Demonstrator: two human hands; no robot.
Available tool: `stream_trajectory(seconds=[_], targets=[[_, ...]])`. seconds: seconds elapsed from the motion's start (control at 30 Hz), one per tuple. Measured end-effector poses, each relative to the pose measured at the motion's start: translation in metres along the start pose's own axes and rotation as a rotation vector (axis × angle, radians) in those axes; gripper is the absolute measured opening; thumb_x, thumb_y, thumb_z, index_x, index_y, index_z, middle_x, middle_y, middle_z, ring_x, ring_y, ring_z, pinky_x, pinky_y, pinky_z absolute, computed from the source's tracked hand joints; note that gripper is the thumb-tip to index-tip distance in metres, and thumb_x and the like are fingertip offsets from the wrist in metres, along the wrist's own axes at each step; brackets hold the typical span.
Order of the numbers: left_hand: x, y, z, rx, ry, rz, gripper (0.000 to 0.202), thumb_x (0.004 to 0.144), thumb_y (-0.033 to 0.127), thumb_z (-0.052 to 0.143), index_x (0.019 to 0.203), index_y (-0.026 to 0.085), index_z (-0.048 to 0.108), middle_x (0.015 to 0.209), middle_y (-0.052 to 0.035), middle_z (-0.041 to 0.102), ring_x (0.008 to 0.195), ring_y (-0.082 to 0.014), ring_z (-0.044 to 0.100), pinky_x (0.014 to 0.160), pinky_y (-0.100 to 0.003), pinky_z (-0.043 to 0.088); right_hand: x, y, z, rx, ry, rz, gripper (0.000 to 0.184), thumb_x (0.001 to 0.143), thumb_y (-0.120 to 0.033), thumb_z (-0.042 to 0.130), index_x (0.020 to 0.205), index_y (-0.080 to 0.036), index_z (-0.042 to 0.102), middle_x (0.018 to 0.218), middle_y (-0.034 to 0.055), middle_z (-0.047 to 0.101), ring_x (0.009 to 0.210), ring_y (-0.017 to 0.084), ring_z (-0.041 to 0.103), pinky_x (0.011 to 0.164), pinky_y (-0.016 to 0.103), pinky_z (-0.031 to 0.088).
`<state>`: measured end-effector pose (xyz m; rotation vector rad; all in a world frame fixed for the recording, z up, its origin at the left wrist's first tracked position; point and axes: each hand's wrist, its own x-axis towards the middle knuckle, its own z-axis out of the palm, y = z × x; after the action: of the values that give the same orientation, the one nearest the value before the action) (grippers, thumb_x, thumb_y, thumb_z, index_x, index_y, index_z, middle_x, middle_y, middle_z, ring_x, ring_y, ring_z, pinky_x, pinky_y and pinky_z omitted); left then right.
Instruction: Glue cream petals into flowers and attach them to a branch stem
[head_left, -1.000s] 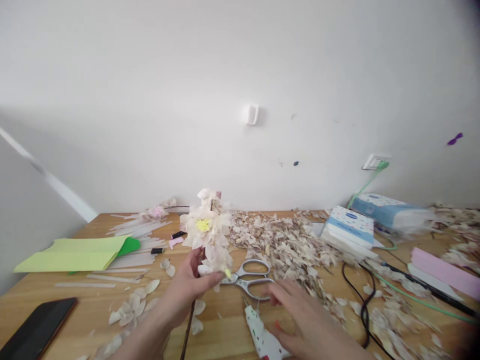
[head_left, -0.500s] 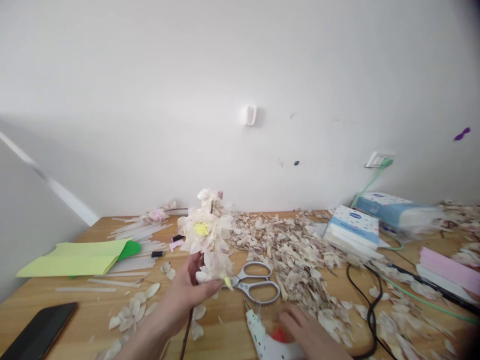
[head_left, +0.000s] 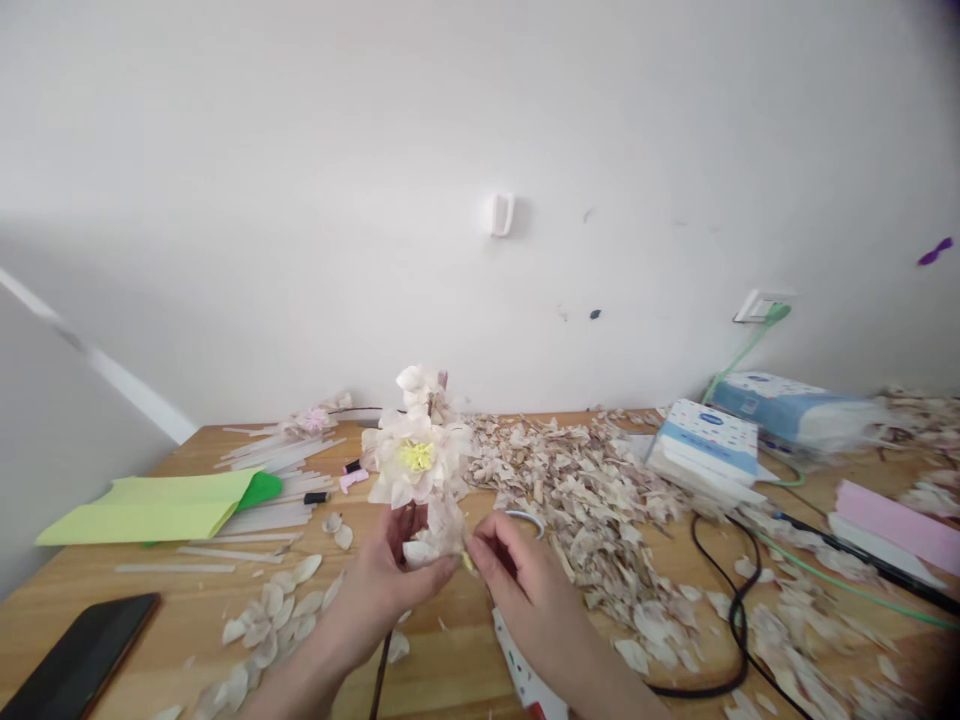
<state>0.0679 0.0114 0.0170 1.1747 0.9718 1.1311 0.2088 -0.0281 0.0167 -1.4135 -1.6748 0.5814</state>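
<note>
"Head view: progress?"
"Middle bloom (head_left: 416, 456) appears complete around its yellow centre. Lower blossom (head_left: 444, 530) judged unfinished; loose petals (head_left: 577, 480) lie unattached toward the bench's (head_left: 442, 665) far edge."
"Hands?"
"Left hand (head_left: 401, 570) grips the lower blossom over the bench's near half, stem (head_left: 381, 668) emerging beneath. Right hand (head_left: 517, 575) pinches the yellow tip (head_left: 469, 562) beside it."
"Containers?"
"Two tissue packs (head_left: 709, 450), far right corner; contents unconfirmed."

No readable text; blue oval logo (head_left: 711, 419) on front tissue pack (head_left: 701, 452), lettering too blurred.
</note>
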Motion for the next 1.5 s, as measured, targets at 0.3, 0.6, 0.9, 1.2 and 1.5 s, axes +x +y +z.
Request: stream_trajectory(seconds=[0.3,0.6,0.9,1.2,1.5], targets=[[-0.003,0.002,0.004,-0.053,-0.022,0.032,0.043,0.051,0.026,0.078,0.089,0.018,0.058,0.095,-0.0073,0.066,0.095,-0.0247,0.059,0.077,-0.031,0.048,-0.003,0.007,0.007,0.019,0.144,-0.048,0.019,0.089,-0.028,0.031,0.071,-0.023,0.035,0.058,-0.0051,0.040,0.050,0.011,0.041,0.048,0.022,0.034],[0.009,0.002,-0.014,-0.034,-0.042,0.095,0.039,0.056,0.022,0.076,0.085,0.019,0.050,0.094,-0.0011,0.056,0.045,-0.0004,0.038,0.042,-0.016,0.033,-0.002,0.006,-0.002,0.184,0.123,0.028,0.020,0.091,-0.032,0.030,0.073,-0.024,0.035,0.062,-0.0048,0.048,0.051,0.010,0.045,0.052,0.023,0.037],[-0.002,0.003,0.002,0.107,0.019,0.108,0.029,0.059,0.019,0.068,0.081,0.018,0.049,0.081,0.0019,0.056,0.039,0.0009,0.019,0.038,-0.018,0.015,0.014,-0.003,-0.021,-0.071,-0.047,0.167,0.017,0.084,-0.024,0.037,0.068,-0.023,0.038,0.059,-0.0046,0.050,0.053,0.012,0.045,0.051,0.023,0.033],[0.004,-0.004,0.001,0.157,-0.009,0.081,0.028,0.059,0.018,0.066,0.077,0.017,0.045,0.081,-0.0019,0.064,0.038,0.0006,0.022,0.038,-0.017,0.016,0.027,-0.012,-0.006,0.048,-0.135,0.169,0.021,0.086,-0.029,0.038,0.066,-0.022,0.041,0.058,-0.0053,0.049,0.052,0.011,0.043,0.050,0.022,0.032],[0.011,0.001,-0.010,0.150,-0.068,0.004,0.037,0.057,0.019,0.070,0.080,0.018,0.041,0.073,-0.0003,0.066,0.039,0.0002,0.021,0.040,-0.016,0.017,0.028,-0.006,-0.014,0.145,-0.029,0.144,0.022,0.087,-0.035,0.040,0.068,-0.022,0.042,0.057,-0.0067,0.046,0.051,0.010,0.040,0.049,0.022,0.031]])
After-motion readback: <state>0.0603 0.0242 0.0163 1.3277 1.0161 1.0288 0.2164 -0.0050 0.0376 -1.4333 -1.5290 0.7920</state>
